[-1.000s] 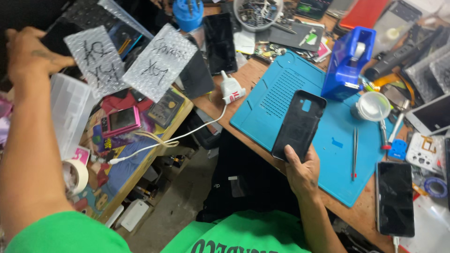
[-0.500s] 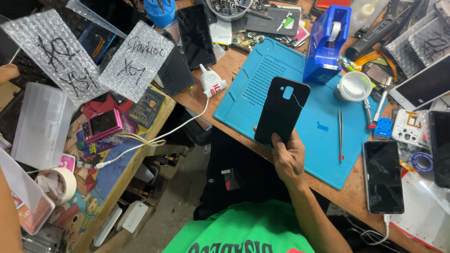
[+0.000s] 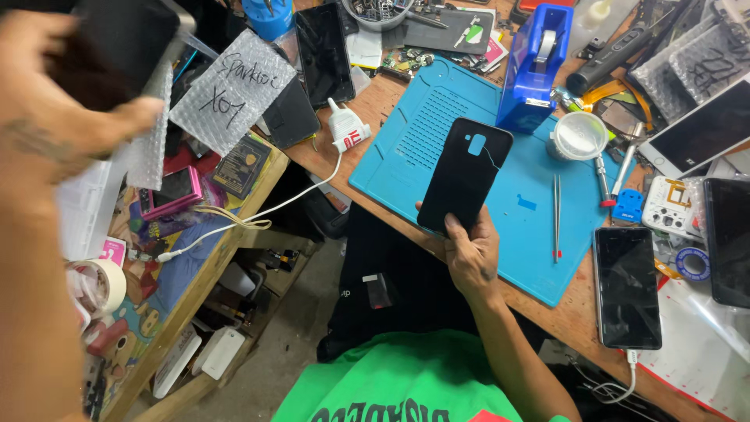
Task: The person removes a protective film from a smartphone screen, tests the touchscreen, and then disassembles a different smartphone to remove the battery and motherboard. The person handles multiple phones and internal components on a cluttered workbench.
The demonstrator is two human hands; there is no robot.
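1. Right hand (image 3: 469, 254) is gripping a black back cover (image 3: 465, 176) by its lower end, holding it over the blue mat (image 3: 437, 133).
2. Left hand (image 3: 70, 109) is clutching a dark phone (image 3: 117, 43), raised beside bubble-wrap bags (image 3: 230, 90).

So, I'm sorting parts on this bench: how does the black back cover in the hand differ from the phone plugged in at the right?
The back cover is held in the right hand, tilted over the blue mat; the phone lies flat on the wooden desk. The back cover has a camera cutout; the phone shows a glossy screen. A white cable enters the phone only. Both are black and slab-shaped.
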